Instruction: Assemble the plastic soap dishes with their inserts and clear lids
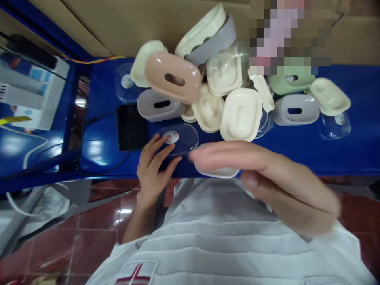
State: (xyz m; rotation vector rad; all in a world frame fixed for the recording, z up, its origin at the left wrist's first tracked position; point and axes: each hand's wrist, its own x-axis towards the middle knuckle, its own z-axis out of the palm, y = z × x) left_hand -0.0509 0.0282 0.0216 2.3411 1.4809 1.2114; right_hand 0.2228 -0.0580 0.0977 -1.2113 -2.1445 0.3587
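My left hand (154,166) is open, fingers spread over the near left end of a clear plastic cover (187,136) with a round printed sticker. The fingertips are by the sticker; whether they press on it I cannot tell. My right hand (246,156) is held flat, its fingers straight and slightly blurred, over a shallow whitish oval plastic piece (221,171) at the table's front edge. That hand hides most of this piece, so contact is unclear. Just beyond lie a cream lid with a raised bar (242,114) and a grey oval cover with a slot (160,106).
A pink slotted cover (175,77) and several cream parts are heaped at the back. On the right lie a lilac slotted cover (297,110) and a green one (292,81). A black phone-like slab (131,127) rests left on the blue table (102,154). Cables run at far left.
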